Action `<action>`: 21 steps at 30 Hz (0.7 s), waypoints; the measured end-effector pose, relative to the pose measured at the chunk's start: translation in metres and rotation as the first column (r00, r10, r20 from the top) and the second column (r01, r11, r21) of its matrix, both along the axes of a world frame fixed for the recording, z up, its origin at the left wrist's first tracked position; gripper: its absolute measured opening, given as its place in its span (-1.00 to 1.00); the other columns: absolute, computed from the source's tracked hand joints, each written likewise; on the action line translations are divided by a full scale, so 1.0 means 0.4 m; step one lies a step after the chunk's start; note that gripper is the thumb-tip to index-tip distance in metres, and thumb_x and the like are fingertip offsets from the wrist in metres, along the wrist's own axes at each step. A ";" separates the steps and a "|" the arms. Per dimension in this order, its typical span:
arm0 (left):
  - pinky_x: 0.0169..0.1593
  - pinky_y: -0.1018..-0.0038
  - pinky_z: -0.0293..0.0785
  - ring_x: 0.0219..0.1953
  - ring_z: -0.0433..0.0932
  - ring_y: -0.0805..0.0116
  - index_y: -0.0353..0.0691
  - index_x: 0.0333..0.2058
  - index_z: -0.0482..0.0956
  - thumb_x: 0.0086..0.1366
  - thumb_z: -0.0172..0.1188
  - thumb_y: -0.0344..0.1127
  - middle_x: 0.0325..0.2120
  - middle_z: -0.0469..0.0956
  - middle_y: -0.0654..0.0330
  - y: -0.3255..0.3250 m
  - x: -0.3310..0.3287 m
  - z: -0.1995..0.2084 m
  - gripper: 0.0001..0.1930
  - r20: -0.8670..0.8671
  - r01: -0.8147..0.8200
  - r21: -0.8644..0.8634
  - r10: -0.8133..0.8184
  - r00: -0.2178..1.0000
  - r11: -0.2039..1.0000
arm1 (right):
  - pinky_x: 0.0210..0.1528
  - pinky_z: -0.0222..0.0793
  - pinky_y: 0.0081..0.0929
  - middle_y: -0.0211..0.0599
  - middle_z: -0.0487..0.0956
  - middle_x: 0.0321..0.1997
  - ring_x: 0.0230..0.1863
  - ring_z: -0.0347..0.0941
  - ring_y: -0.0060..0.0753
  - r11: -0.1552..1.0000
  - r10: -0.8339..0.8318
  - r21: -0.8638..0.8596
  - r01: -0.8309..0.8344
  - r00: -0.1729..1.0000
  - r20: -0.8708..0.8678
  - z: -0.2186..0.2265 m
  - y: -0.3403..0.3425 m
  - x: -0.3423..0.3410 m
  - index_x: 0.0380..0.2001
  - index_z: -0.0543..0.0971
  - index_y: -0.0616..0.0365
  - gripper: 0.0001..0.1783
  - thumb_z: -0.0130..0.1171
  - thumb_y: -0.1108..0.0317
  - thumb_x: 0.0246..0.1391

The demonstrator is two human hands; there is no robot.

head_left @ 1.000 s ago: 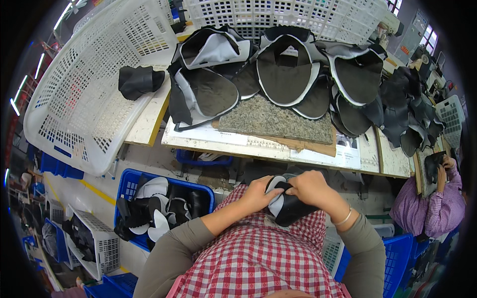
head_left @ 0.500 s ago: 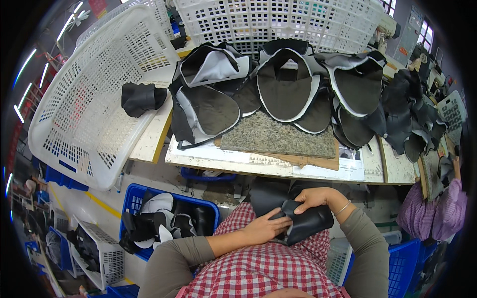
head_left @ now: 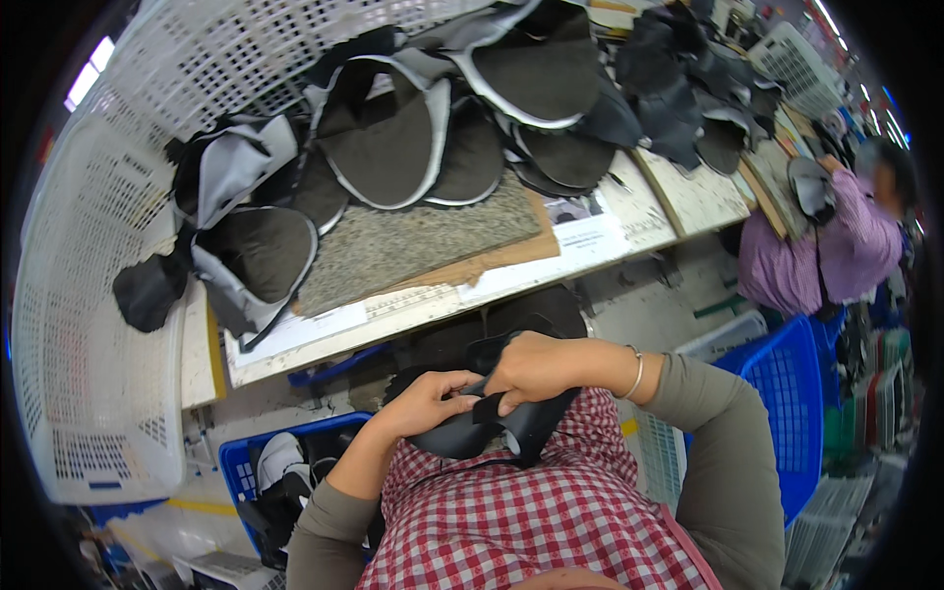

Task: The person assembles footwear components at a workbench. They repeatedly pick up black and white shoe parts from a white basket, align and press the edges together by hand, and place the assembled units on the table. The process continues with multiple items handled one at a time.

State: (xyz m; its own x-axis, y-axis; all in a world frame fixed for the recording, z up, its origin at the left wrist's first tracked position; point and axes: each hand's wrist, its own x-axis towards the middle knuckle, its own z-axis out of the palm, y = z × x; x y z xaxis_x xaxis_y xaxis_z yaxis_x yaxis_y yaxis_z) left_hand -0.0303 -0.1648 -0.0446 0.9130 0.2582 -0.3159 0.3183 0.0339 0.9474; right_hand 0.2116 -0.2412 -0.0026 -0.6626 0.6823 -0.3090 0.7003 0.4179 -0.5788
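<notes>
In my lap, over a red checked apron [head_left: 482, 521], lies a black leather shoe upper [head_left: 536, 428]. My left hand [head_left: 430, 401] is closed on its left side, with thumb and fingers pinching the edge. From the right, my right hand [head_left: 539, 368] grips a dark flap of the same upper, its fingertips close to the left thumb. Part of the upper is hidden under both hands. Beyond, on the table, several black uppers with pale lining [head_left: 383, 147] are piled with their openings toward me.
A speckled slab [head_left: 423, 241] lies on the worktable [head_left: 639, 236]. Large white plastic baskets [head_left: 88, 354] stand left and behind. Below are a blue crate of black and white pieces [head_left: 236, 462] and another blue crate [head_left: 792, 413] at right. A co-worker [head_left: 836, 246] sits far right.
The view has swung right, so the table now slants and the co-worker shows more. Both hands have shifted on the upper, which is turned differently, and my right hand now pinches a flap.
</notes>
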 end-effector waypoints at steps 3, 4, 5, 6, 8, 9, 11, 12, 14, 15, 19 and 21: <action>-0.13 0.52 0.44 -0.25 0.45 0.62 -0.36 -0.04 0.64 0.50 0.14 -0.36 -0.32 0.64 0.30 -0.029 0.020 -0.035 -0.79 -0.010 -0.071 0.049 0.072 0.997 0.996 | -0.38 0.45 -0.09 -0.20 0.67 -0.49 -0.37 0.63 -0.01 0.989 -0.015 0.148 0.017 1.000 -0.011 -0.018 -0.019 -0.005 -0.35 0.72 0.01 -0.70 0.38 0.01 0.06; -0.14 0.53 0.44 -0.26 0.44 0.62 -0.36 -0.07 0.64 0.51 0.13 -0.34 -0.34 0.64 0.30 -0.031 0.033 -0.044 -0.79 -0.021 -0.068 0.093 0.070 0.997 0.993 | -0.39 0.45 -0.08 -0.21 0.67 -0.50 -0.37 0.64 -0.03 0.981 -0.044 0.190 0.040 0.999 0.019 -0.018 -0.033 -0.016 -0.40 0.72 0.00 -0.74 0.37 0.06 0.03; -0.15 0.53 0.44 -0.28 0.44 0.61 -0.37 -0.10 0.64 0.52 0.12 -0.32 -0.37 0.64 0.30 -0.030 0.045 -0.051 -0.78 -0.034 -0.068 0.137 0.073 0.997 0.988 | -0.39 0.45 -0.07 -0.21 0.67 -0.51 -0.38 0.65 -0.05 0.966 -0.091 0.247 0.073 0.994 0.063 -0.015 -0.046 -0.034 -0.44 0.72 0.00 -0.79 0.35 0.11 0.01; -0.19 0.51 0.45 -0.33 0.44 0.60 -0.39 -0.19 0.63 0.51 0.11 -0.32 -0.45 0.62 0.17 -0.023 0.065 -0.058 -0.77 -0.113 -0.069 0.263 0.101 0.988 0.962 | -0.41 0.44 -0.11 -0.22 0.68 -0.52 -0.40 0.65 -0.10 0.940 -0.098 0.336 0.061 0.991 0.095 -0.009 -0.060 -0.066 -0.49 0.71 0.00 -0.83 0.33 0.17 -0.05; -0.27 0.34 0.50 -0.41 0.54 0.24 -0.35 -0.30 0.64 0.37 0.17 -0.36 -0.48 0.60 -0.05 -0.007 0.100 -0.065 -0.84 -0.066 -0.032 0.486 0.073 0.995 0.873 | -0.45 0.39 -0.27 -0.30 0.68 -0.54 -0.49 0.60 -0.27 0.875 -0.094 0.485 -0.010 0.978 0.189 0.004 -0.082 -0.125 -0.60 0.69 0.01 -0.89 0.26 0.27 -0.24; -0.30 0.23 0.53 -0.42 0.61 -0.10 -0.31 -0.33 0.65 0.32 0.18 -0.35 -0.44 0.62 -0.14 -0.002 0.113 -0.067 -0.84 -0.119 0.053 0.630 0.030 0.992 0.775 | -0.44 0.37 -0.34 -0.30 0.57 -0.63 -0.54 0.53 -0.31 0.779 -0.112 0.627 -0.001 0.984 0.141 0.006 -0.088 -0.141 -0.67 0.59 -0.03 -0.94 0.24 0.28 -0.31; -0.31 0.33 0.52 -0.48 0.54 0.43 -0.38 -0.36 0.64 0.25 0.22 -0.43 -0.60 0.53 -0.01 0.010 0.123 -0.068 -0.89 -0.032 0.048 0.751 -0.036 0.999 0.658 | -0.35 0.34 -0.28 -0.35 0.57 -0.57 -0.40 0.53 -0.30 0.725 -0.252 0.684 0.077 0.955 0.159 0.001 -0.096 -0.146 -0.66 0.61 -0.06 -0.94 0.22 0.27 -0.27; -0.30 0.29 0.54 -0.46 0.60 0.25 -0.35 -0.34 0.66 0.30 0.20 -0.37 -0.54 0.60 -0.04 0.011 0.113 -0.065 -0.84 0.017 -0.036 0.595 0.032 0.999 0.803 | -0.29 0.32 -0.27 -0.40 0.56 -0.54 -0.33 0.50 -0.30 0.675 -0.315 0.726 0.134 0.942 0.119 -0.006 -0.101 -0.133 -0.64 0.63 -0.09 -0.94 0.25 0.25 -0.27; -0.28 0.34 0.55 -0.44 0.63 0.23 -0.33 -0.26 0.69 0.38 0.21 -0.27 -0.48 0.66 0.04 0.003 0.087 -0.058 -0.78 -0.021 -0.116 0.152 0.121 0.992 0.981 | -0.18 0.27 -0.26 -0.48 0.54 -0.47 -0.22 0.45 -0.32 0.717 -0.369 0.656 0.233 0.927 0.073 -0.028 -0.108 -0.085 -0.58 0.68 -0.16 -0.91 0.34 0.19 -0.27; -0.26 0.42 0.55 -0.45 0.60 0.40 -0.33 -0.19 0.70 0.42 0.22 -0.24 -0.48 0.66 0.17 0.002 0.071 -0.053 -0.76 -0.094 -0.210 -0.039 0.206 0.974 0.977 | -0.12 0.24 -0.27 -0.51 0.52 -0.45 -0.19 0.43 -0.33 0.737 -0.397 0.608 0.294 0.917 0.038 -0.038 -0.110 -0.053 -0.55 0.71 -0.19 -0.89 0.39 0.16 -0.26; -0.04 0.58 0.51 -0.20 0.56 0.59 -0.40 0.00 0.65 0.38 0.23 -0.52 -0.22 0.68 0.29 -0.050 0.016 -0.047 -0.75 0.038 -0.255 -0.109 0.260 0.965 0.961 | -0.06 0.23 -0.26 -0.50 0.59 -0.46 -0.21 0.46 -0.32 0.755 -0.410 0.556 0.348 0.912 -0.013 -0.063 -0.116 -0.026 -0.44 0.78 -0.18 -0.84 0.44 0.12 -0.16; -0.04 0.57 0.54 -0.19 0.60 0.56 -0.40 -0.01 0.66 0.35 0.23 -0.58 -0.20 0.71 0.24 -0.064 0.008 -0.053 -0.74 0.015 -0.315 -0.111 0.318 0.948 0.943 | 0.01 0.25 -0.25 -0.48 0.62 -0.43 -0.16 0.51 -0.31 0.785 -0.420 0.489 0.381 0.907 -0.033 -0.051 -0.107 -0.030 -0.39 0.77 -0.08 -0.77 0.46 0.12 -0.14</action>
State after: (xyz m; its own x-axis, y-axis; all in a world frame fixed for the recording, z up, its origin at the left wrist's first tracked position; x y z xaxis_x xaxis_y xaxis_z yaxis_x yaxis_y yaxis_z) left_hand -0.0273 -0.1904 -0.0656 0.7996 0.5022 -0.3291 0.2441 0.2289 0.9424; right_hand 0.1996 -0.2842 -0.0232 -0.2858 0.9544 0.0858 0.8980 0.2980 -0.3237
